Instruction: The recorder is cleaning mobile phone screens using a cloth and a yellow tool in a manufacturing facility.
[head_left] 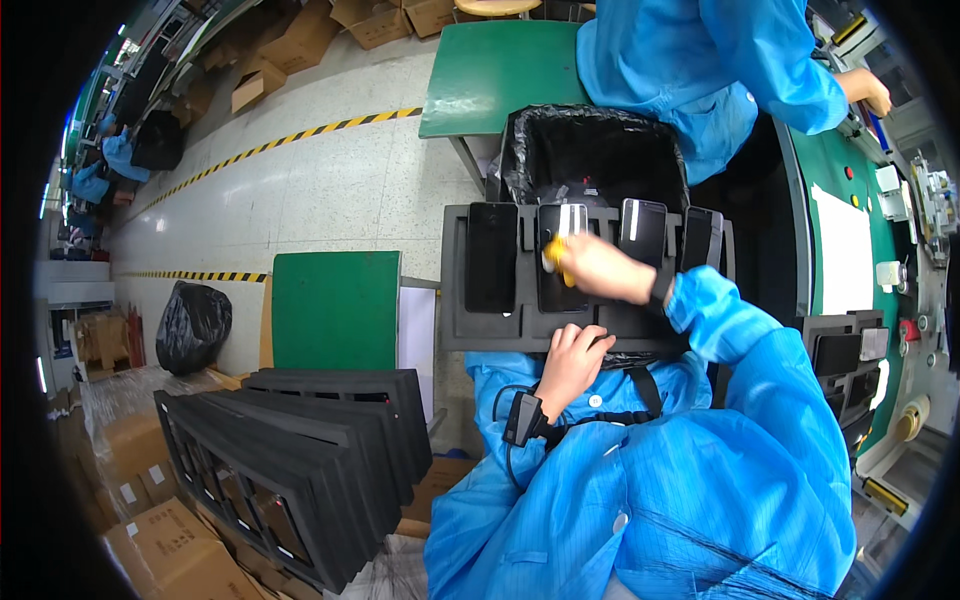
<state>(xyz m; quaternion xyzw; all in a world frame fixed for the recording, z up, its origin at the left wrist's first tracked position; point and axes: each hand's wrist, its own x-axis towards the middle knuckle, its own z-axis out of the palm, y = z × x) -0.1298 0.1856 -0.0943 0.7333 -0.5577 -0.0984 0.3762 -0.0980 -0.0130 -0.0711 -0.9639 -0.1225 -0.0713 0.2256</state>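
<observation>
Evidently your tray (480,328) lies flat before you so that its cutouts seat four phones face up, well apart from one another. The second phone (560,295) from your left is the one being worked: your right hand (605,268) reaches over it with fingers clamped on a yellow tool (556,253). Blur hides the tool's shape, and you can't tell from this view whether it presses on the glass. Your left hand (573,365) rests on the tray's near edge, fingers bent and close together, probably to steady it; whether they grip the edge is unclear.

Just beyond the tray, a lined bin (595,118) gapes, and its bagging also shows under the near edge, so the bin may be propping the tray up. Your right hand and sleeve cut across the space before the two right-hand phones. To your left, a stack of trays (300,450) stands on edge near a green table (335,310), crowding that side. Past the bin, a co-worker (665,60) limits the room ahead; a green bench (815,165) bounds your right.
</observation>
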